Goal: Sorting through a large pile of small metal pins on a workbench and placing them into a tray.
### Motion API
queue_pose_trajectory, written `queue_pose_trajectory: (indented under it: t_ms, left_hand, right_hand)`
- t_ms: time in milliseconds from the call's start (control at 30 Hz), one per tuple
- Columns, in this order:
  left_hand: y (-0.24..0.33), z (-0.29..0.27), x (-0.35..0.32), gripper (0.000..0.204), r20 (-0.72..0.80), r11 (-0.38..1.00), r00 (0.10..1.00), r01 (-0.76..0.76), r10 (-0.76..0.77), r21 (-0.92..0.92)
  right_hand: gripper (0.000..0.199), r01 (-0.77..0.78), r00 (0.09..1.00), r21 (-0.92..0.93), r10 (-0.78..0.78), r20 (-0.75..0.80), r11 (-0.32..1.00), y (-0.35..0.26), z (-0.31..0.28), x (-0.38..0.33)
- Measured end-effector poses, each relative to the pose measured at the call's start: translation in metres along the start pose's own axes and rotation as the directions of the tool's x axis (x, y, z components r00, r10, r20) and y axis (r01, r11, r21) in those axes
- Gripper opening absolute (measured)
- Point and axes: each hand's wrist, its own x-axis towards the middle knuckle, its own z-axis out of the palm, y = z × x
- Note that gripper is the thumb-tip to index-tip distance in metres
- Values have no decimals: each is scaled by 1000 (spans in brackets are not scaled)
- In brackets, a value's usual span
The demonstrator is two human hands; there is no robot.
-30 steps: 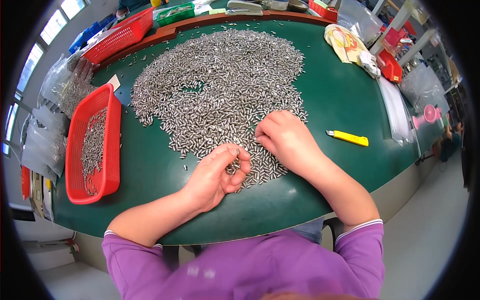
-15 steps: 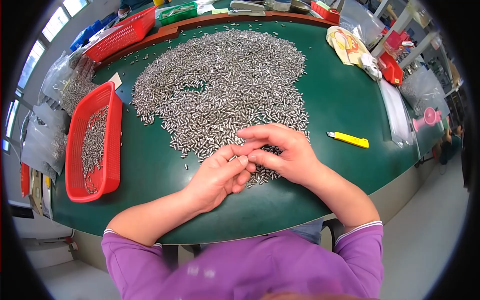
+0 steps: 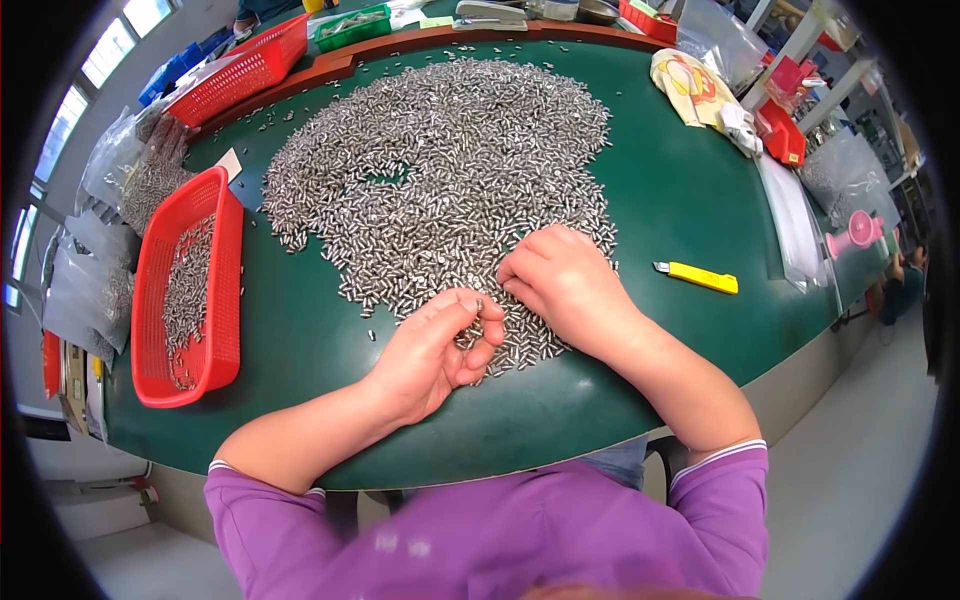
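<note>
A wide heap of small silvery metal pins (image 3: 450,170) covers the middle of a green table (image 3: 300,330). My left hand (image 3: 435,350) rests at the heap's near edge, fingers curled, thumb and forefinger pinching a few pins. My right hand (image 3: 560,280) lies palm down on the pins just to the right, fingertips bent onto the heap and nearly touching the left hand's fingers. What is under the right palm is hidden.
A red plastic basket (image 3: 215,290) holding several pins sits at the left. A yellow utility knife (image 3: 697,278) lies right of my hands. Another red basket (image 3: 245,70) stands at the far left, bags of pins (image 3: 120,170) beside it, and clutter along the far and right edges.
My right hand reached left to meet the left hand half a second ago, and has now drawn back slightly onto the heap. The left hand stays put, still pinching pins.
</note>
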Motion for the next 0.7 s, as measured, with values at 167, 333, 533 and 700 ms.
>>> queue_pose_trajectory:
  t_ms: [167, 333, 533, 700]
  left_hand:
    - [-1, -5, 0, 16, 62, 1000, 998, -12, 12, 3]
    - [-3, -6, 1, 19, 85, 1000, 996, -26, 26, 3]
    - [-4, -4, 2, 17, 104, 999, 994, -44, 42, 9]
    - [-2, -10, 1, 13, 127, 999, 990, -53, 53, -1]
  right_hand:
    - [13, 25, 993, 145, -8, -119, 989, -1, -2, 3]
    - [21, 108, 978, 318, -43, -204, 942, -16, -16, 5]
    - [31, 185, 975, 309, -135, -179, 933, -22, -15, 0]
    - [36, -60, 979, 606, 166, -120, 793, -14, -12, 1]
